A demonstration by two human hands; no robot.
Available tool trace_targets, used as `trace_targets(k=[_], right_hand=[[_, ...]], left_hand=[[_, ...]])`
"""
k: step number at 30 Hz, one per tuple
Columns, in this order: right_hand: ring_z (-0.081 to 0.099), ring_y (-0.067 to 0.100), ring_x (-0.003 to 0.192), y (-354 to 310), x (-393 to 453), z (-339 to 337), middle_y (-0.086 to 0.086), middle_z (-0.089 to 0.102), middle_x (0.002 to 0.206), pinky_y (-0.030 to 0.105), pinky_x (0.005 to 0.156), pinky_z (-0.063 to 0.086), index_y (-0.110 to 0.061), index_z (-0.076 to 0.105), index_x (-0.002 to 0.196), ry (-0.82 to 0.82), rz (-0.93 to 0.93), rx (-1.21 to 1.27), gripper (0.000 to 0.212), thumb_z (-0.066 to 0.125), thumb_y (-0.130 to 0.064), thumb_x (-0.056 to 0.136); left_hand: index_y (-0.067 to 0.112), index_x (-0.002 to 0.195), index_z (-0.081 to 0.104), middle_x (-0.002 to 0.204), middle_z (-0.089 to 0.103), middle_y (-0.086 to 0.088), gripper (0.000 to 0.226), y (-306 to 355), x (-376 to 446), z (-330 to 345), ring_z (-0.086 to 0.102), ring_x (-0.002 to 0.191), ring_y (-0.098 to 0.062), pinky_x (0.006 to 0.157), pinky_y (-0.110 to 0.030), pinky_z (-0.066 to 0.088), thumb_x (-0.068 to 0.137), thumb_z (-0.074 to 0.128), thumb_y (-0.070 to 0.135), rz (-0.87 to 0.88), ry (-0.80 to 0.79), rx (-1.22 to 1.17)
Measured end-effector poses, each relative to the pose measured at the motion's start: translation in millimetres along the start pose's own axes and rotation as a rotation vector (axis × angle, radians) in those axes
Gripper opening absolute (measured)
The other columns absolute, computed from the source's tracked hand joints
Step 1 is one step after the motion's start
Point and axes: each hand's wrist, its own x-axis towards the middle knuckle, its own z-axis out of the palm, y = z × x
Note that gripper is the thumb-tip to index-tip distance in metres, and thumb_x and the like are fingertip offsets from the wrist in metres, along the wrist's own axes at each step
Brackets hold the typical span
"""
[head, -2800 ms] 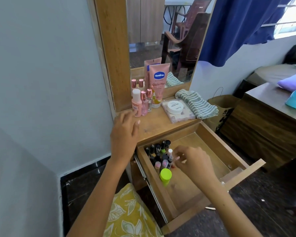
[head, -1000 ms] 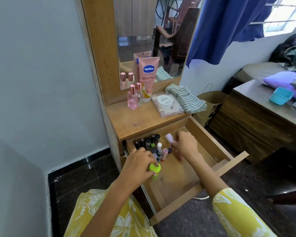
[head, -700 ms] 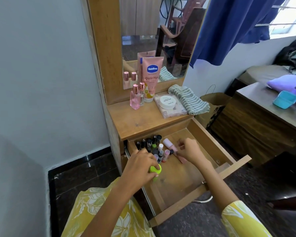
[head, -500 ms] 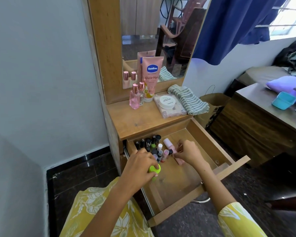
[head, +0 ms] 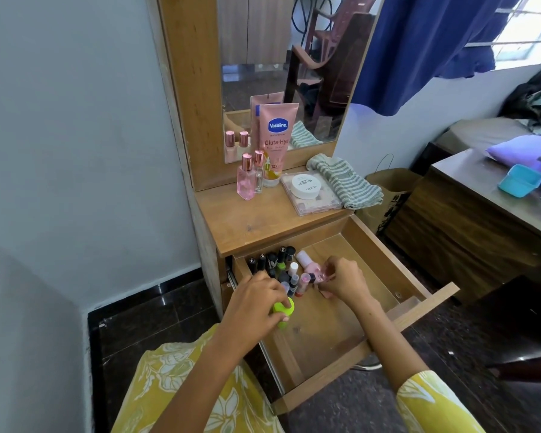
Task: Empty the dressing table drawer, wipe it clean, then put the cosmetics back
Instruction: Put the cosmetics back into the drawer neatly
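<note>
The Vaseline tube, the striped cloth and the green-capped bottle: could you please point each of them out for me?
Vaseline tube (head: 278, 142), head view, on its pink front below the logo.
striped cloth (head: 345, 179), head view, on its folded middle.
green-capped bottle (head: 284, 307), head view, on its green cap.

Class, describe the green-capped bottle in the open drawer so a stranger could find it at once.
Start at the open wooden drawer below the mirror. Small bottles cluster in its back left corner; the lime-green-capped bottle stands nearest the viewer, against the left wall, gripped by the left hand. Its neighbours wear black, white or pink caps.
</note>
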Motion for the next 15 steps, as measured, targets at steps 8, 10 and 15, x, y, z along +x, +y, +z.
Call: trace_targets(k=[8,10,15], right_hand=[[0.059,0.018,0.074,-5.3,4.0,-4.3,0.002,0.063,0.082,0.034,0.062,0.052,-0.016,0.059,0.092,0.017,0.013,-0.017,0.027,0.075,-0.019,0.070],[0.060,0.019,0.076,-5.6,1.7,-6.9,0.002,0.063,0.085,0.036,0.066,0.055,-0.014,0.060,0.097,0.035,0.012,-0.011,0.031,0.074,-0.023,0.072],[0.063,0.021,0.084,-24.7,-19.1,-20.3,0.000,0.067,0.091,0.034,0.071,0.052,-0.018,0.062,0.097,0.239,-0.071,-0.018,0.020,0.065,-0.032,0.083]], left_hand=[[0.030,0.110,0.066,0.117,0.058,0.016,0.034,-3.0,1.8,-3.2,0.041,0.111,-0.004,0.089,-0.022,0.024,0.081,0.064,0.048,0.000,0.051,-0.051],[0.027,0.106,0.069,0.117,0.061,0.013,0.032,-4.3,6.7,-11.8,0.045,0.111,-0.007,0.089,-0.026,0.029,0.083,0.062,0.048,0.001,0.127,-0.086],[0.017,0.109,0.068,0.113,0.065,0.000,0.034,-18.7,32.6,-41.8,0.054,0.107,-0.019,0.088,-0.033,0.038,0.092,0.049,0.040,-0.040,0.410,-0.072]])
